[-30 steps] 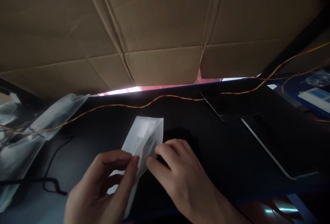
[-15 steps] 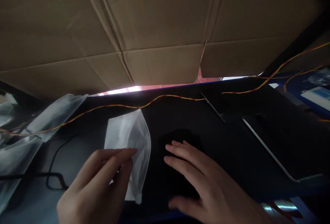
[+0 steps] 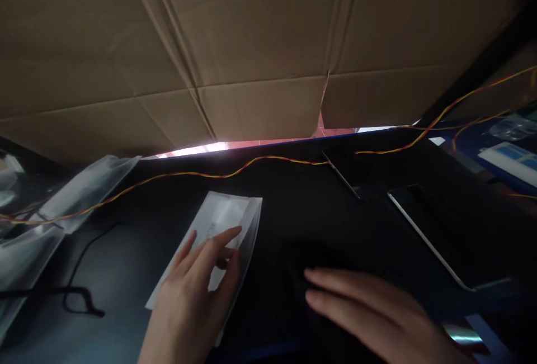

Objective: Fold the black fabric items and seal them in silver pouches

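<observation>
My left hand (image 3: 195,288) rests over a white zip-top plastic bag (image 3: 222,207) lying slanted on the black tabletop. Its fingers are partly spread and bent, with the index finger stretched toward the bag's right edge; no firm grip on the bag shows. Part of the bag is hidden under this hand. To the right, apart from the bag, my right hand (image 3: 369,308) is low over the dark surface with its fingers stretched out and nothing visible in them. Its thumb is out of sight and the hand is slightly blurred.
A twisted red-yellow wire (image 3: 268,158) crosses the table behind the bag. Two dark, tablet-like panels (image 3: 453,230) lie at right. More clear plastic bags (image 3: 88,190) and a black cable (image 3: 78,291) are at left. A cardboard sheet (image 3: 260,34) stands behind.
My left hand has shifted right and loosened from a pinch, and the bag now lies flatter and turned clockwise. My right hand has moved right and down, away from the bag.
</observation>
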`<act>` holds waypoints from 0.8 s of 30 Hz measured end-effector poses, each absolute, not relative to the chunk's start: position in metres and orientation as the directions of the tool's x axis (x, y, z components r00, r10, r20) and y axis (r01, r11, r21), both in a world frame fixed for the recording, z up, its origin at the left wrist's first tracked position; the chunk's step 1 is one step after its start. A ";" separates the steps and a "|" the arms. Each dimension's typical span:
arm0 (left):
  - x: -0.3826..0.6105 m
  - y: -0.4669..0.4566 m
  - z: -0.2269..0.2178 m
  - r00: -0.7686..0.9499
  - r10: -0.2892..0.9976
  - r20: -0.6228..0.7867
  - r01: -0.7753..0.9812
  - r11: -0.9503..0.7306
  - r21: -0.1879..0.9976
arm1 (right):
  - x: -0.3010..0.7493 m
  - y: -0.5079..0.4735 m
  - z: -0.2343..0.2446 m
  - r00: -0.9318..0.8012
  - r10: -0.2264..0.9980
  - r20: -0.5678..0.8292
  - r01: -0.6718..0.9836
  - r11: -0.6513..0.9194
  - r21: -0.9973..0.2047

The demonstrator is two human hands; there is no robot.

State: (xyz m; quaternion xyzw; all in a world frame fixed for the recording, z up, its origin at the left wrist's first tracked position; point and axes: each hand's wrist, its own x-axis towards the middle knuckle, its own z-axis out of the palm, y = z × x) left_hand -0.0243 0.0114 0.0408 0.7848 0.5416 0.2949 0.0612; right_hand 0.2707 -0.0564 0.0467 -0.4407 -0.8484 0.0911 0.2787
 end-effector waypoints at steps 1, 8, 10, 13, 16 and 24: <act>-0.019 0.010 0.039 0.228 0.895 0.383 0.785 -0.402 0.472 | 0.268 -0.054 0.050 -0.331 0.831 0.447 0.721 0.528 -0.449; 0.018 -0.004 0.023 -0.122 0.866 0.485 0.523 -0.359 0.773 | 0.204 -0.021 0.027 -0.363 0.742 0.563 0.683 0.623 -0.381; 0.021 -0.005 0.020 -0.174 0.872 0.458 0.444 -0.345 0.827 | 0.197 -0.017 0.022 -0.455 0.756 0.471 0.668 0.639 -0.380; 0.019 -0.004 0.023 -0.105 0.923 0.370 0.418 -0.296 0.858 | 0.202 -0.015 0.035 -0.615 0.733 0.292 0.586 0.672 -0.452; 0.005 0.000 0.032 0.128 0.933 0.338 0.497 -0.355 0.792 | 0.216 -0.009 0.059 -0.691 0.702 0.170 0.504 0.637 -0.584; -0.048 0.014 0.017 0.538 0.803 0.258 0.743 -0.596 0.305 | 0.204 0.005 0.044 -0.670 0.725 0.156 0.485 0.587 -0.648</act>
